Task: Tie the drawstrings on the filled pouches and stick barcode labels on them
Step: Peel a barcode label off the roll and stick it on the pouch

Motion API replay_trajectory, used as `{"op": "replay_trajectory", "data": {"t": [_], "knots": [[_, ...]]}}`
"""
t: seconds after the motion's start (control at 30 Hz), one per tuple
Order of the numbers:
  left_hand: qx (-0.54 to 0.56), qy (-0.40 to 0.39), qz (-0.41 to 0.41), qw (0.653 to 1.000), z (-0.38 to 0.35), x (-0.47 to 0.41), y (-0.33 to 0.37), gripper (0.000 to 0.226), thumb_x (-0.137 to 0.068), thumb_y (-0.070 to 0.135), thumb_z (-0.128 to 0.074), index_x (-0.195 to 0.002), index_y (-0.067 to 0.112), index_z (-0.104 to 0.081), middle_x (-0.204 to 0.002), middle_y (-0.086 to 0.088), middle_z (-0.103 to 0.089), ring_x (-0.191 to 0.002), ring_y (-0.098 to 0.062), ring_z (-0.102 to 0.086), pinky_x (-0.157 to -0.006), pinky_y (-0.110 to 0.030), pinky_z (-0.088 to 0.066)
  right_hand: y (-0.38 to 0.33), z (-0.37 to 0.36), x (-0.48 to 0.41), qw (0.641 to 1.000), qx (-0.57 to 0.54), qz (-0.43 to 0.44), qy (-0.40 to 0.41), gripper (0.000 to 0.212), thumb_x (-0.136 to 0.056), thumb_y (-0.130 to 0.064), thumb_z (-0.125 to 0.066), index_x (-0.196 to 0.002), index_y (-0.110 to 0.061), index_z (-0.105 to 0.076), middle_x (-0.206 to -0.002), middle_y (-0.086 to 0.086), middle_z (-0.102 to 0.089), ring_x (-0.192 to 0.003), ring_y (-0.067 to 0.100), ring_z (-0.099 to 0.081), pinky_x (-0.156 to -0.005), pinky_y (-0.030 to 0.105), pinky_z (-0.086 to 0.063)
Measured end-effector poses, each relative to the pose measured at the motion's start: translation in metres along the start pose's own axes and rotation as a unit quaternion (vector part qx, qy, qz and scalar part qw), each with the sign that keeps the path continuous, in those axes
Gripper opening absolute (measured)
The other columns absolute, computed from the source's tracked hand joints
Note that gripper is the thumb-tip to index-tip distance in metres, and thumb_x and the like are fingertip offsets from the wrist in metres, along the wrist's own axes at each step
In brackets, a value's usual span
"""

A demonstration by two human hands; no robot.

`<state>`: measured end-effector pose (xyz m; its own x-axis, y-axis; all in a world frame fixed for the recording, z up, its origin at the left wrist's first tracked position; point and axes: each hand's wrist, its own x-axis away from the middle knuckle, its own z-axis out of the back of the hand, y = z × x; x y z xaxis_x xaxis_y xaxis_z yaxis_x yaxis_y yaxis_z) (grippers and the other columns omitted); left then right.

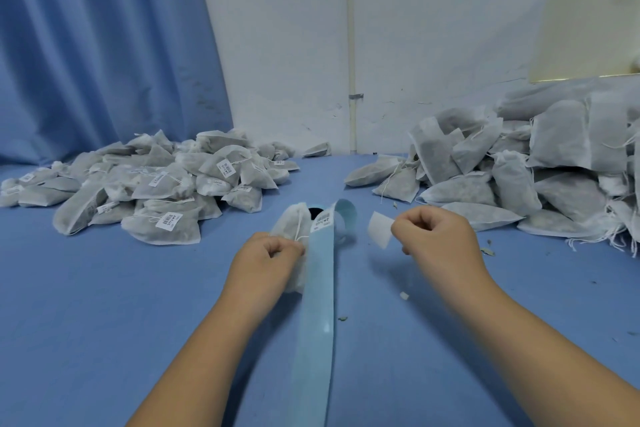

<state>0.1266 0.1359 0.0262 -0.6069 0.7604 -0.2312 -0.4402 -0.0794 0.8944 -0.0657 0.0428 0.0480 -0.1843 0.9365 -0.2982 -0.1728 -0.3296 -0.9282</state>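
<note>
Curtain: a pleated blue curtain fills the room's far left, well left of the backing strip.
Labelled pile: a heap of filled grey-white pouches, many bearing white barcode labels, lies on the table left of and beyond the strip.
Table: a blue table surface spreads out on both sides of the strip.
Left hand: the left hand is just left of the strip, its fingers curled tight around a pouch.
Held pouch: a filled drawstring pouch pokes up from that fist, touching the strip's left edge, with its white drawstring hanging down its side.
Backing strip: a long pale blue backing strip runs from the near edge up the middle of the table, where it curls over with one barcode label on it.
Wall: a scuffed white wall stands beyond the strip, with a thin vertical pipe fixed to it.
Peeled label: a blank-looking white label hangs in the air just right of the strip.
Right hand: the right hand pinches that label between thumb and forefinger, its other fingers curled in.
Unlabelled pile: a taller heap of pouches without labels, drawstrings loose, sits right of the strip against the wall.
Crumbs: dried plant crumbs dot the table right of the strip.
Board: a pale yellow board leans on the wall at the far right.
</note>
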Motion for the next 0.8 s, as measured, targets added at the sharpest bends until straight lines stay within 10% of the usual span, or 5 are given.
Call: {"op": "replay_trajectory", "data": {"t": [0.3,0.63,0.8], "knots": [[-0.012,0.108,-0.131,0.985,-0.002,0.004,0.031,0.028,-0.09,0.001,-0.055,-0.09,0.02,-0.075,-0.093,0.008,-0.05,-0.074,0.008,-0.051,-0.062,-0.004,-0.037,0.009,0.032,0.002,1.0,-0.007,0.006,0.004,0.014,-0.074,-0.016,-0.063,-0.063,-0.023,-0.068,-0.056,-0.014,-0.061,-0.053,0.002,-0.052,-0.052,0.023,-0.037],[0.133,-0.034,-0.104,0.985,-0.087,0.023,0.097,0.034,-0.089,0.003,-0.056,-0.083,0.031,-0.073,-0.11,0.007,-0.065,-0.092,0.002,-0.06,-0.064,-0.004,-0.041,0.022,0.102,-0.008,0.998,-0.041,0.007,0.046,0.014,-0.077,-0.008,-0.063,-0.064,-0.012,-0.066,-0.05,-0.012,-0.055,-0.041,-0.001,-0.043,-0.042,0.009,-0.034],[0.16,-0.075,-0.075,0.981,-0.134,0.032,0.101,0.033,-0.087,0.001,-0.055,-0.093,0.028,-0.073,-0.105,0.005,-0.065,-0.061,0.006,-0.056,-0.049,-0.009,-0.041,0.041,0.137,-0.012,0.989,-0.091,-0.05,0.107,0.014,-0.079,-0.01,-0.062,-0.065,-0.011,-0.065,-0.054,-0.009,-0.055,-0.053,0.008,-0.049,-0.061,0.025,-0.039]]}}
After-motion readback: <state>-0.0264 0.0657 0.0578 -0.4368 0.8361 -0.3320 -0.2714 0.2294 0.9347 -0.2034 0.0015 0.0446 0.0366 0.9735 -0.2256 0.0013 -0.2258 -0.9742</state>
